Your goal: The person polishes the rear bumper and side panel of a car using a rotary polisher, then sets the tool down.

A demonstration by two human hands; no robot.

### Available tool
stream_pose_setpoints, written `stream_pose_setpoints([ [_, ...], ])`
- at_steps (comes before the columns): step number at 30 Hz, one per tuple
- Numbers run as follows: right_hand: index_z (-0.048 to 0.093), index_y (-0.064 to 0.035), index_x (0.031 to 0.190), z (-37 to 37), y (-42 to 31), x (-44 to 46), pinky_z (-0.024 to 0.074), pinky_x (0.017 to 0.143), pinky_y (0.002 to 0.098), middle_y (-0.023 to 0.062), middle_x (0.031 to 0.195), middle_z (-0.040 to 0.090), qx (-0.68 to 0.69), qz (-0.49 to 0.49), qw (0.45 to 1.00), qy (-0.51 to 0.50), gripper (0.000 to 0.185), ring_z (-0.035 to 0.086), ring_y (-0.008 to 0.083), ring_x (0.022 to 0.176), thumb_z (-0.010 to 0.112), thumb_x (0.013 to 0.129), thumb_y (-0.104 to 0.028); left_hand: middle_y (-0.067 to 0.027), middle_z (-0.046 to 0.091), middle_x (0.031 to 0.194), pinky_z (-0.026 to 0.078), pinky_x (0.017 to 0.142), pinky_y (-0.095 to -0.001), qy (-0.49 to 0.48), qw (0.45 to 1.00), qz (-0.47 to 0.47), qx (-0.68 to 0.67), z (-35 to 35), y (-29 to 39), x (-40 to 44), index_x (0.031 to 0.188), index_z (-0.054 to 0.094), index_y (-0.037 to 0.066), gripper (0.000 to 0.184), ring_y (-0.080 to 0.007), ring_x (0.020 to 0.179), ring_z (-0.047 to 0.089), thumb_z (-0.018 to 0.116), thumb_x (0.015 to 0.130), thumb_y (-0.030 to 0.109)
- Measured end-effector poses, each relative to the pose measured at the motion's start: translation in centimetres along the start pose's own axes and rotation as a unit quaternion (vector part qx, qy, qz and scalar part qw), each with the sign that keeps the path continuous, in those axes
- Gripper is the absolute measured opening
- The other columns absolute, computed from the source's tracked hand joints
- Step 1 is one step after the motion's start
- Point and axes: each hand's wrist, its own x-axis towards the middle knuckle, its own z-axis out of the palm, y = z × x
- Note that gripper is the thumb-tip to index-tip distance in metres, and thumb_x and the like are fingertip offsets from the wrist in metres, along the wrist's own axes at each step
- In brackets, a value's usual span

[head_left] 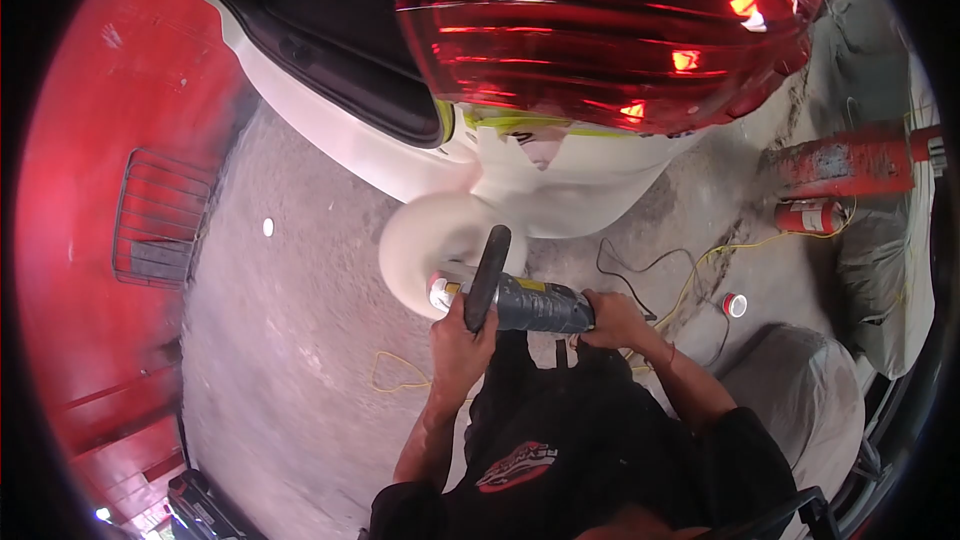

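A grey-and-dark power polisher (545,306) with a large round whitish pad (402,252) is in both my hands. My left hand (462,350) is closed around its dark side handle (490,275), while my right hand (612,320) grips the rear of the body. The pad looks blurred, and its far edge overlaps the lower white car panel (330,140); whether it touches cannot be told. Above that panel sits a glossy red ridged tail light (600,35). Yellow-green tape (515,124) runs along the light's lower edge.
A yellow cord (690,285) and a dark cord (655,262) trail over the grey floor (290,340). To the right are a red fire extinguisher (810,215), a small white-rimmed container (735,305) and a covered rounded object (800,380). A wire rack (160,210) is by the red wall.
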Motion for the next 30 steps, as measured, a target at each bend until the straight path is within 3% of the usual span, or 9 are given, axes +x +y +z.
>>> stream_pose_setpoints([
  [5, 0.062, -0.0032, 0.106, -0.7, 0.8, -2.1, 0.0533, 0.079, 0.0522, 0.0235, 0.087, 0.069, 0.003, 0.037, 0.999, -0.015, 0.051, 0.067, 0.0444, 0.087, 0.075, 0.064, -0.030, -0.0190, 0.063, 0.063, 0.050, 0.056, -0.0461, -0.028, 0.999, 0.005, 0.023, 1.6, 1.0, -0.7, 0.092, 0.059, 0.003, 0.025, -0.0405, 0.064, 0.067, 0.070, 0.090, 0.025],
  [7, 0.063, -0.0036, 0.104, -0.5, 2.2, -3.7, 0.0531, 0.079, 0.0518, 0.0232, 0.088, 0.069, 0.030, 0.031, 0.998, 0.041, 0.049, 0.067, 0.0446, 0.088, 0.075, 0.064, -0.030, -0.0196, 0.064, 0.065, 0.050, 0.057, -0.0471, -0.038, 0.999, 0.004, 0.015, 2.9, 1.8, -1.2, 0.094, 0.060, 0.003, 0.025, -0.0414, 0.066, 0.067, 0.070, 0.090, 0.026],
  [9, 0.063, -0.0037, 0.104, -1.6, 2.4, -4.9, 0.0529, 0.079, 0.0514, 0.0227, 0.089, 0.069, 0.035, 0.045, 0.998, 0.039, 0.049, 0.066, 0.0446, 0.088, 0.075, 0.063, -0.029, -0.0138, 0.058, 0.059, 0.046, 0.053, -0.0380, -0.046, 0.998, 0.040, 0.022, 3.9, 2.5, -1.4, 0.093, 0.061, -0.002, 0.027, -0.0252, 0.054, 0.064, 0.070, 0.092, 0.024],
  [10, 0.063, -0.0037, 0.103, -2.3, 2.5, -5.6, 0.0527, 0.079, 0.0510, 0.0222, 0.090, 0.069, 0.036, 0.060, 0.997, 0.036, 0.049, 0.066, 0.0445, 0.088, 0.075, 0.063, -0.028, -0.0210, 0.066, 0.072, 0.052, 0.061, -0.0475, -0.075, 0.997, 0.018, 0.024, 3.9, 3.3, -1.5, 0.102, 0.063, 0.003, 0.027, -0.0419, 0.072, 0.069, 0.070, 0.090, 0.027],
  [14, 0.062, -0.0036, 0.103, -3.8, 5.0, -7.9, 0.0523, 0.079, 0.0508, 0.0213, 0.090, 0.068, 0.019, 0.064, 0.996, 0.051, 0.049, 0.066, 0.0442, 0.088, 0.075, 0.062, -0.028, -0.0212, 0.066, 0.073, 0.052, 0.061, -0.0474, -0.082, 0.996, 0.030, 0.024, 5.9, 5.9, -2.5, 0.104, 0.063, 0.003, 0.028, -0.0418, 0.072, 0.069, 0.070, 0.090, 0.027],
  [16, 0.061, -0.0033, 0.102, -5.0, 5.4, -8.9, 0.0522, 0.078, 0.0504, 0.0205, 0.091, 0.069, 0.024, 0.055, 0.995, 0.082, 0.048, 0.066, 0.0431, 0.089, 0.075, 0.062, -0.026, -0.0165, 0.060, 0.060, 0.047, 0.054, -0.0379, -0.051, 0.996, 0.068, 0.003, 6.7, 6.9, -3.0, 0.091, 0.060, -0.002, 0.030, -0.0277, 0.056, 0.066, 0.071, 0.091, 0.026],
  [25, 0.063, -0.0044, 0.106, -9.6, 5.7, -11.6, 0.0536, 0.076, 0.0469, 0.0177, 0.088, 0.068, -0.036, 0.017, 0.985, 0.169, 0.051, 0.067, 0.0403, 0.086, 0.075, 0.059, -0.020, -0.0139, 0.058, 0.058, 0.047, 0.054, -0.0365, -0.023, 0.995, 0.086, -0.054, 6.2, 12.6, -5.6, 0.091, 0.062, -0.001, 0.026, -0.0208, 0.053, 0.061, 0.072, 0.091, 0.023],
  [30, 0.064, -0.0048, 0.106, -12.4, 3.9, -12.6, 0.0538, 0.077, 0.0468, 0.0179, 0.089, 0.068, -0.019, -0.025, 0.978, 0.207, 0.050, 0.067, 0.0403, 0.086, 0.074, 0.059, -0.018, -0.0159, 0.062, 0.064, 0.049, 0.057, -0.0364, -0.007, 0.991, 0.129, -0.034, 4.9, 14.4, -6.6, 0.096, 0.062, -0.001, 0.026, -0.0250, 0.059, 0.067, 0.072, 0.091, 0.022],
])
